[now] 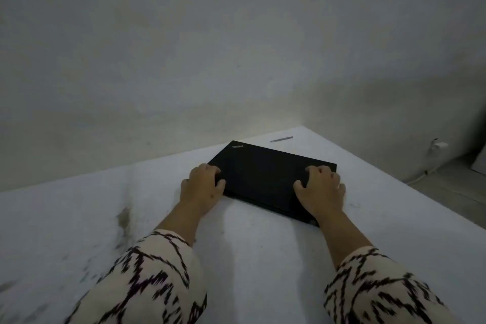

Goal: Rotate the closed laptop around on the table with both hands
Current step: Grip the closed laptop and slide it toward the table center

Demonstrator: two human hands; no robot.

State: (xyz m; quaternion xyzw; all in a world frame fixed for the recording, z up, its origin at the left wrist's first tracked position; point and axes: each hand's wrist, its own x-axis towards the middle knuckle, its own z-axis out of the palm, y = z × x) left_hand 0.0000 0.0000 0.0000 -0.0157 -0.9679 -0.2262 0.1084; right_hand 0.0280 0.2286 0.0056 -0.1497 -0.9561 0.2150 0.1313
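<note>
Resting with curled fingers, the left hand (202, 184) and right hand (322, 189) clamp the near corners of the closed black rectangular laptop (265, 173), lying skewed on the white table (249, 258) at frame centre.

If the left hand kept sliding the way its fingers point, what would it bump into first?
Nothing solid soon, it seems. The left hand already rests on the black laptop, its fingers pointing across the lid. Past the far edge lies bare white table, then probably the wall, though depth is hard to judge.

Black laptop (265, 171), white table (263, 258), seemingly cream-and-black zigzag sleeves (157, 276)
</note>
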